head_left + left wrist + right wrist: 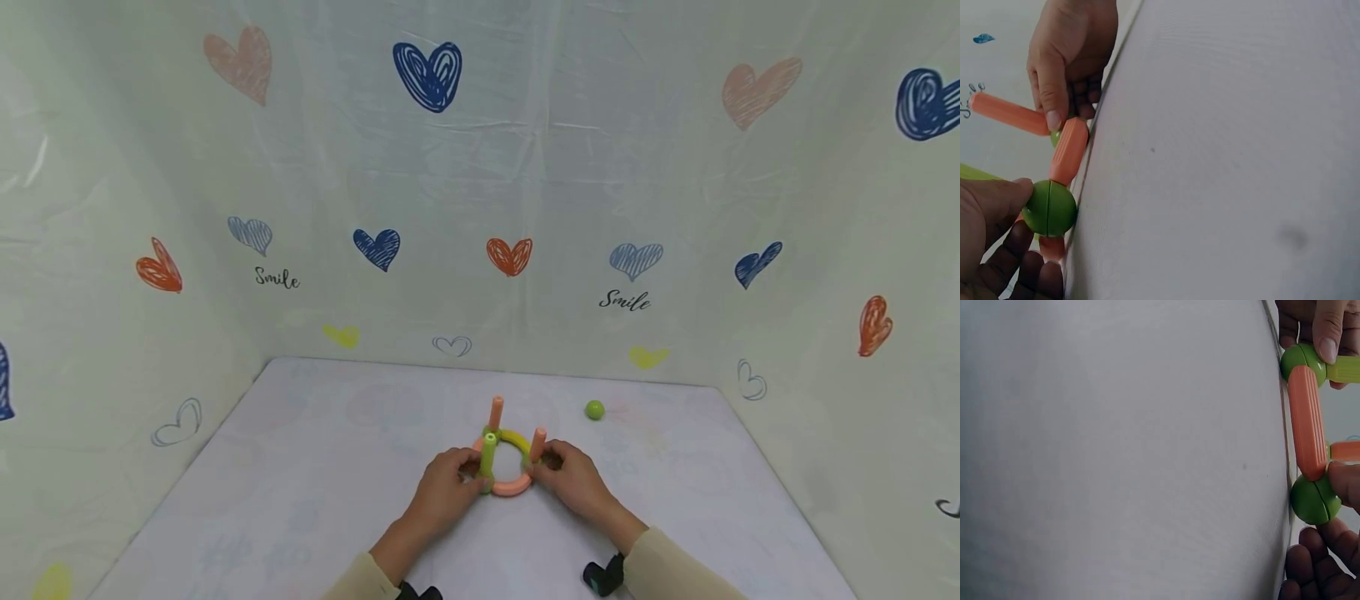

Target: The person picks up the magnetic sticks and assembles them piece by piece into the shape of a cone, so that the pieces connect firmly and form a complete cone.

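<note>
On the white table stands a ring-shaped toy frame (512, 487) of curved orange and yellow rods joined by green balls. Two orange rods (497, 412) and one lime-green rod (488, 454) rise upright from its joints. My left hand (447, 483) pinches the green ball (1051, 209) at the foot of the lime-green rod. At the other side my right hand (573, 479) pinches the green ball (1315, 500) under the right orange rod (537, 444). A curved orange rod (1307, 422) spans these two balls along the near side.
A loose green ball (595, 409) lies on the table (337, 467) behind and right of the frame. A white curtain (480, 167) printed with hearts hangs round the back and sides. Black wrist-worn devices (602, 577) show near both sleeves.
</note>
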A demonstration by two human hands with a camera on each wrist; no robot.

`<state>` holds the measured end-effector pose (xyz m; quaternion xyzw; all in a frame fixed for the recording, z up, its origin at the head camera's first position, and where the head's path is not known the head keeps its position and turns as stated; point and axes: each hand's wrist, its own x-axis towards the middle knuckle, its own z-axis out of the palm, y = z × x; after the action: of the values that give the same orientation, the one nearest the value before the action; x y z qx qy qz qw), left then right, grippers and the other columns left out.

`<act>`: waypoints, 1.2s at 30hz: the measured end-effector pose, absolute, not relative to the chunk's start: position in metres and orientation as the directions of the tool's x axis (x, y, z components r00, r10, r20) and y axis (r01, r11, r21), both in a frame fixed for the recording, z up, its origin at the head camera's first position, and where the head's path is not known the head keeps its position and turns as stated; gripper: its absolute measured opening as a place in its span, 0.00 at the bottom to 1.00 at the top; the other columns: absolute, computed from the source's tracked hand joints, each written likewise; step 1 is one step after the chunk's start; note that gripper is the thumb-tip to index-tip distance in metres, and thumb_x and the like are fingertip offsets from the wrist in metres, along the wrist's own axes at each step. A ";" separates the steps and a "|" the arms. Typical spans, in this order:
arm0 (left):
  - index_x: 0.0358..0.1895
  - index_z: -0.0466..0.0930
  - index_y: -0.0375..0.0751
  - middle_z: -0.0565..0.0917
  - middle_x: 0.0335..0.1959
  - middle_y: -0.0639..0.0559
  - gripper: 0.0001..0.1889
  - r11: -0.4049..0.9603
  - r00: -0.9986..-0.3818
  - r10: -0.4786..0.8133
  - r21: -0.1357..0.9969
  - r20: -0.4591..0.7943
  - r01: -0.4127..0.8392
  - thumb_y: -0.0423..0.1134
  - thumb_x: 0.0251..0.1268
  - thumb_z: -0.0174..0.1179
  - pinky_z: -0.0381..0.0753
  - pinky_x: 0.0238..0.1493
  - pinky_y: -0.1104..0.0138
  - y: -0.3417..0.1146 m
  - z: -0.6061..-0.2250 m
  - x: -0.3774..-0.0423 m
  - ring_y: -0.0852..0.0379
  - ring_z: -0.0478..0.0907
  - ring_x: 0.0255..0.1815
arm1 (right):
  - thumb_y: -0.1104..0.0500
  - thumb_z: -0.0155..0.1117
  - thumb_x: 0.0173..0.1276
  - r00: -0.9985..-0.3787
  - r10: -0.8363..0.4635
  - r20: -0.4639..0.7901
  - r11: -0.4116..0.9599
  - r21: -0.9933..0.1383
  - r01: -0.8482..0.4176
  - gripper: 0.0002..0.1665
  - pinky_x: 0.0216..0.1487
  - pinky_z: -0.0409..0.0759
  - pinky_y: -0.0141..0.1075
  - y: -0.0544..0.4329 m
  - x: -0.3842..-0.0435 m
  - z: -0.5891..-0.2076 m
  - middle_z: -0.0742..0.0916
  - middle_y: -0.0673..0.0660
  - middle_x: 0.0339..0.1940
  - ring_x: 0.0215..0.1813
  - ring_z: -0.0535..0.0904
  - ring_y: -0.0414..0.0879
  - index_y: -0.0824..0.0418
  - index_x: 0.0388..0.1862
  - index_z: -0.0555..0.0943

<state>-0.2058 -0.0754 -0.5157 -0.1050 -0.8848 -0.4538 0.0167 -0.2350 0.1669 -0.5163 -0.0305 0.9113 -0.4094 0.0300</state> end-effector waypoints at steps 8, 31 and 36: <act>0.60 0.84 0.39 0.87 0.52 0.50 0.21 0.508 -0.984 0.162 0.848 0.078 0.151 0.40 0.66 0.74 0.86 0.51 0.63 -0.086 -0.521 -0.207 0.53 0.84 0.54 | 0.48 0.79 0.65 -0.993 -0.113 -0.027 0.671 -0.740 -0.056 0.17 0.39 0.74 0.35 0.165 -0.224 -0.520 0.83 0.47 0.37 0.39 0.75 0.42 0.53 0.45 0.85; 0.53 0.86 0.41 0.88 0.49 0.50 0.17 0.392 -0.993 0.118 0.917 0.027 0.072 0.40 0.63 0.76 0.86 0.53 0.62 -0.095 -0.523 -0.209 0.53 0.85 0.52 | 0.49 0.80 0.63 -0.987 -0.160 0.000 0.657 -0.746 -0.107 0.17 0.37 0.75 0.32 0.157 -0.206 -0.511 0.84 0.47 0.36 0.38 0.76 0.40 0.55 0.44 0.84; 0.52 0.86 0.40 0.89 0.48 0.50 0.17 0.389 -0.991 0.124 0.917 0.048 0.093 0.40 0.64 0.76 0.86 0.53 0.61 -0.095 -0.521 -0.208 0.52 0.85 0.52 | 0.50 0.81 0.63 -0.986 -0.167 0.015 0.651 -0.749 -0.122 0.17 0.37 0.75 0.31 0.158 -0.206 -0.510 0.84 0.48 0.36 0.38 0.76 0.41 0.56 0.43 0.84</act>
<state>-0.2083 -0.0948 -0.5212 -0.0652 -0.8332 -0.5489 -0.0140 -0.2059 0.1585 -0.5104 -0.0797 0.9082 -0.4100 0.0275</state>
